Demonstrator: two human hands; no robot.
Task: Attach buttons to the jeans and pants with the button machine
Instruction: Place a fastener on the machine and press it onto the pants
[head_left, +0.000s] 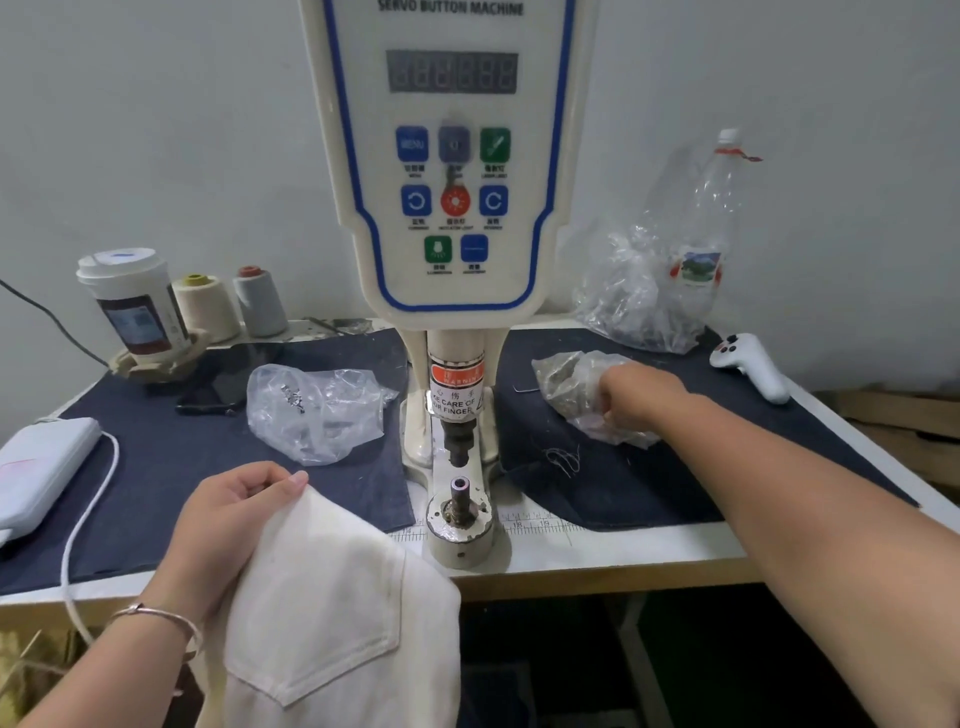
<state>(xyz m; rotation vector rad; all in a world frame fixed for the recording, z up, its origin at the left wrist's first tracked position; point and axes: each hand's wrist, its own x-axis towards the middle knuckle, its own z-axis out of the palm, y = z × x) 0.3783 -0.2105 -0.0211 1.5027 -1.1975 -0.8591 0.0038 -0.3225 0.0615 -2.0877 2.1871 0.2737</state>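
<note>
Your left hand (228, 514) has its grip closed on the top edge of the cream pants (332, 613), thumb and fingers pinching the cloth, which hangs off the front edge of the desk (623, 556) just left of the button machine (452, 208). Your right hand (636, 397) is reaching into the small plastic bag (571, 384) to the right of the machine; its fingers are curled down into the bag, but you cannot tell from here whether they have hold of a button yet.

As for progress, this looks like the start of 1 cycle. The lower die (460, 491) stands bare, with no button part seated on it and no cloth laid over it, and the punch above is raised. No button shows on the visible part of the pants.

What is left, by my reading: bring out a button piece, load it on the die, slide the waistband between die and punch, and fire the machine. A 2nd bag (317, 410) lies to the left of the machine, untouched.
</note>
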